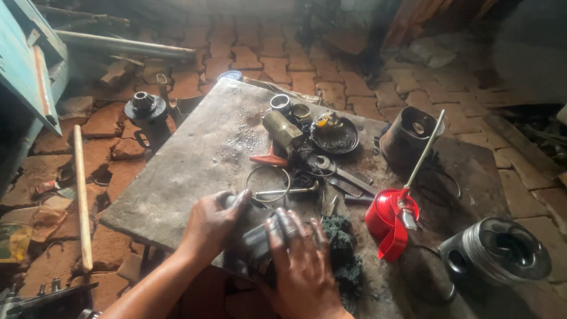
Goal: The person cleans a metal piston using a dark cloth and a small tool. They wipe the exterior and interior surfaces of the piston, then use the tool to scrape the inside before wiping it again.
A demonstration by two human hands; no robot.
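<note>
Both hands grip a dark metal cylinder at the surface's near edge.

The left hand [214, 221] and right hand [301, 260] have fingers clamped on the greasy metal cylinder [257, 245], seemingly cleaning it. The dark rag [341, 245] lies at 3 o'clock, the red oil can [390, 220] beyond it; turning the part needs a firm hold.

Bare slab [195, 159] lies left; red oil can [390, 221] and wrenches [342, 174] crowd right.
</note>
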